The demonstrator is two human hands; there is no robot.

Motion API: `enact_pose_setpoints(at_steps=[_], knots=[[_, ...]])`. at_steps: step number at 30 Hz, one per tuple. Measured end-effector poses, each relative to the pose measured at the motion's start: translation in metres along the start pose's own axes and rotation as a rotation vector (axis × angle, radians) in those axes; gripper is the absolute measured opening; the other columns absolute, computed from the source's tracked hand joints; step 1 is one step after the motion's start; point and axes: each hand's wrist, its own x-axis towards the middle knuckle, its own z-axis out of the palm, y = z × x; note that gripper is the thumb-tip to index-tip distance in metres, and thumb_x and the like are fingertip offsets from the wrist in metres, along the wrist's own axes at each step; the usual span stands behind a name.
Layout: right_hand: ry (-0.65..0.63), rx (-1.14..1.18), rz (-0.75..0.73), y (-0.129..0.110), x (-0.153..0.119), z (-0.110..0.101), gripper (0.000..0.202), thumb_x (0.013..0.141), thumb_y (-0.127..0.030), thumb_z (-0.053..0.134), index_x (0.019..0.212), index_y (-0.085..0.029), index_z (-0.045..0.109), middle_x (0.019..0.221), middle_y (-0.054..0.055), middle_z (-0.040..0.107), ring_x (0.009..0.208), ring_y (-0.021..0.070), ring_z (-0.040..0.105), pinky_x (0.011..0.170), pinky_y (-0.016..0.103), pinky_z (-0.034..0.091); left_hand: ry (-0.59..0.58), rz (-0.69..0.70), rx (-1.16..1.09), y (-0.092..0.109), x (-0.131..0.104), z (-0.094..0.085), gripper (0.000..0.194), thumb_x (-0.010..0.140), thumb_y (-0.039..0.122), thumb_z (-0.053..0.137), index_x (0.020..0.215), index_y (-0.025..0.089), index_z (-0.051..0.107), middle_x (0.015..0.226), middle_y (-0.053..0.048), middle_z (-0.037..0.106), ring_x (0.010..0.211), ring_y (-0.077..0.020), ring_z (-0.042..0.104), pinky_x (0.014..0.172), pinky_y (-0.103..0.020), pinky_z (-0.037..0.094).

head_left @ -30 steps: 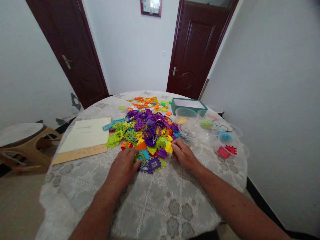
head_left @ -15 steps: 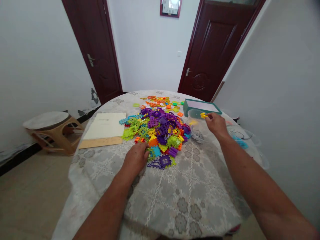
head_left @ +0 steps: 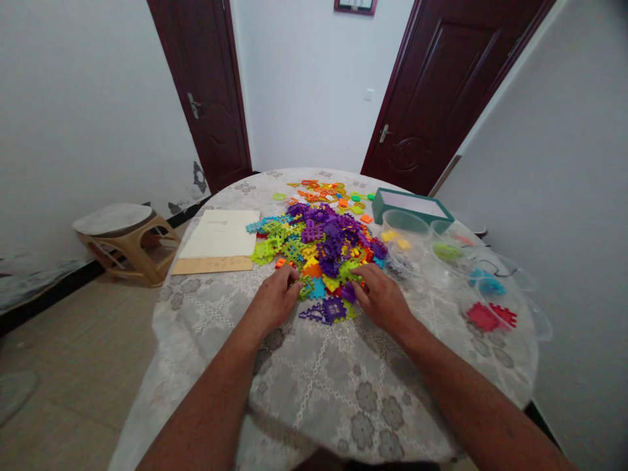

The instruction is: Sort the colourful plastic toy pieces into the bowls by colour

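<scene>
A heap of colourful plastic interlocking building pieces lies mid-table, with purple pieces (head_left: 333, 245) on top and lime green pieces (head_left: 267, 250) on its left side. My left hand (head_left: 275, 299) rests at the heap's near left edge, thumb and fingers apart, beside a light blue piece (head_left: 317, 288). At the near right edge, my right hand (head_left: 385, 299) has its fingers apart around a small purple block (head_left: 348, 292), touching or almost touching it. Nearest me lies a flat purple square piece (head_left: 334, 309). Yellow pieces (head_left: 396, 240) sit in a clear tub (head_left: 406, 221) on the right.
More clear tubs hold green pieces (head_left: 446, 251), blue pieces (head_left: 488, 281) and red pieces (head_left: 490, 316). A green box (head_left: 413, 204) stands behind them. Paper (head_left: 220, 233) and a wooden strip (head_left: 213, 265) lie left. A stool (head_left: 122, 235) stands beyond the table.
My right hand has let go of a yellow piece at the clear tub and come back left to the heap. My left hand stays at the heap's edge. The view has shifted slightly.
</scene>
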Motion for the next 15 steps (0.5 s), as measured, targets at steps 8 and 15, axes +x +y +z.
enact_pose_setpoints(at_steps=[8,15], knots=[[0.022,-0.048,0.111,0.033,-0.001,0.016,0.02,0.096,-0.029,0.057,0.11,-0.019,0.067,0.102,0.012,0.066,0.096,0.0264,0.064,0.086,0.04,0.051,0.039,0.099,-0.071,0.011,-0.003,-0.008,0.006,0.094,0.029,0.056,0.098,0.024,0.056,0.087,0.002,0.062,0.078,-0.0164,0.059,0.076,-0.03,0.043],[0.012,0.156,0.251,0.024,-0.001,0.009,0.007,0.088,-0.026,0.058,0.089,-0.02,0.061,0.078,0.002,0.062,0.07,0.0179,0.057,0.066,0.029,0.041,0.014,0.167,-0.17,0.014,-0.005,0.003,0.013,0.093,0.022,0.058,0.105,0.024,0.062,0.096,-0.001,0.07,0.086,-0.0166,0.068,0.083,-0.031,0.052]])
